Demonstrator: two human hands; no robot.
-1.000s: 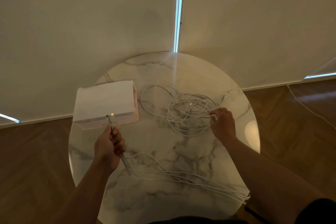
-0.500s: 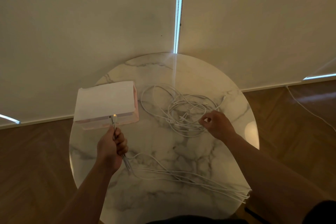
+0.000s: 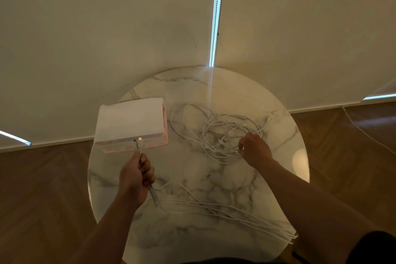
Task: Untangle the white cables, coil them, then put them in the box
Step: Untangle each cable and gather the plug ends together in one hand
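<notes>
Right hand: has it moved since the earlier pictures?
Yes. The right hand moved slightly left across the table, toward the box.

The round white marble table top [image 3: 192, 169] looks glossy, the thin white plastic-coated cables [image 3: 216, 133] smooth, the brown wooden floor [image 3: 42, 188] polished.

A round, grey-veined marble counter [image 3: 199, 178] carries a pale box [image 3: 130, 122] at its far left. Just right of the box lies a loose tangle of white cables [image 3: 218, 133]. Nearer than the box, straighter cable strands [image 3: 235, 214] run rightward to the counter's near-right edge.
</notes>
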